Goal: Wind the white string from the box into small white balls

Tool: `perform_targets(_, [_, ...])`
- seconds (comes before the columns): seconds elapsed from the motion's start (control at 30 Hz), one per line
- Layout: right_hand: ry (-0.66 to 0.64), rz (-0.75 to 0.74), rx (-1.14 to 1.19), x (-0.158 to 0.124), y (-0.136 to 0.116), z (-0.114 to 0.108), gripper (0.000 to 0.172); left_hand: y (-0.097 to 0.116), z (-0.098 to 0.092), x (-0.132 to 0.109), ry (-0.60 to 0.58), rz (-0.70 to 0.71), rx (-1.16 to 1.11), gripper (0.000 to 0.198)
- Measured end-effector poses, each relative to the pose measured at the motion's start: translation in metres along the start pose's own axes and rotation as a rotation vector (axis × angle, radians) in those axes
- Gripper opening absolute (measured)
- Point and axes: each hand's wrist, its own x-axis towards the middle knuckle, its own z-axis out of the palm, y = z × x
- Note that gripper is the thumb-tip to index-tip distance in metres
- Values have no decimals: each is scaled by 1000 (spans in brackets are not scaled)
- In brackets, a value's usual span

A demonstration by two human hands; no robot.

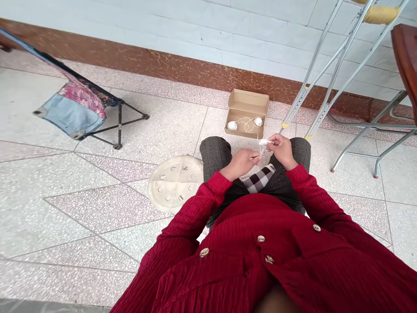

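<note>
I sit with both hands raised over my knees. My right hand (282,148) is closed in a pinch on a small white piece (263,142), perhaps thread or fabric. My left hand (243,161) is closed too, its fingertips pinched on something thin that runs up toward the white piece; I cannot make out what it is. Beyond my knees lies an open cardboard box (246,103) holding two white thread spools (232,125) and loose thread. A checked cloth (259,178) lies in my lap.
A round cream tray (176,181) with several small pieces rests on the floor by my left knee. A folding fabric chair (78,106) stands far left. Metal crutches (329,74) lean on the tiled wall, next to a metal-legged chair (387,126) at right.
</note>
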Motion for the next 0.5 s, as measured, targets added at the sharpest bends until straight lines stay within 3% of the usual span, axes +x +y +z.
perform_targets(0.1, [-233, 6, -54, -14, 4, 5, 22, -5, -20, 5, 73, 66, 141, 28])
perform_targets(0.17, [-393, 46, 60, -25, -8, 6, 24, -8, -30, 10, 135, 88, 166, 26])
perform_targets(0.23, [-440, 73, 210, -32, -24, 7, 27, -9, -33, 14, 179, 45, 84, 27])
perform_targets(0.37, [-301, 75, 410, -25, -41, 8, 31, -1, -15, 14, 182, -85, -166, 33])
perform_targets(0.5, [-102, -7, 275, -5, -19, 7, 30, 6, 1, 5, 87, -75, -147, 34])
